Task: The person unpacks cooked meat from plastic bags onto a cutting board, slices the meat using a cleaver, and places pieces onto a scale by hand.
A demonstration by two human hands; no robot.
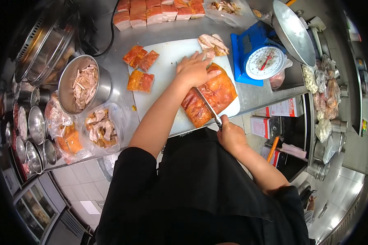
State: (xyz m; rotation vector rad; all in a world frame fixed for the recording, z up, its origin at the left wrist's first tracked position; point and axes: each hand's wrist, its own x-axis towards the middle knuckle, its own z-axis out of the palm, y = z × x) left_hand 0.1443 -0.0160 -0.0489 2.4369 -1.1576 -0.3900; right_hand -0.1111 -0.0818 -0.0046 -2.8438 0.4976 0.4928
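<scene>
Steel of the knife (pixel 206 104) slants through the glossy brown-red slab (pixel 223 90), its handle wrapped in the closed fingers of the right hand (pixel 232 136) at the near edge. I see the left hand (pixel 192 71) with fingers spread wide, palm down over the front stretch of the blade, thumb reaching onto the slab; I judge it bears down there and steadies things, though I cannot tell from here how much rests on metal and how much on meat.

The slab lies skin up on the white cutting board (pixel 159 102), close to the body, probably so that both arms can put weight over it. Pale trimmings (pixel 214 44) sit at the board's far side, and smaller reddish pieces (pixel 141 81) at its left edge, apart from the blade's path.

Beyond, to my right, stands a blue scale (pixel 239 57), seemingly within easy reach. A row of thick blocks (pixel 153 14) lines the far counter, and a steel bowl (pixel 63 90) of pale strips (pixel 85 87) stands leftward.
</scene>
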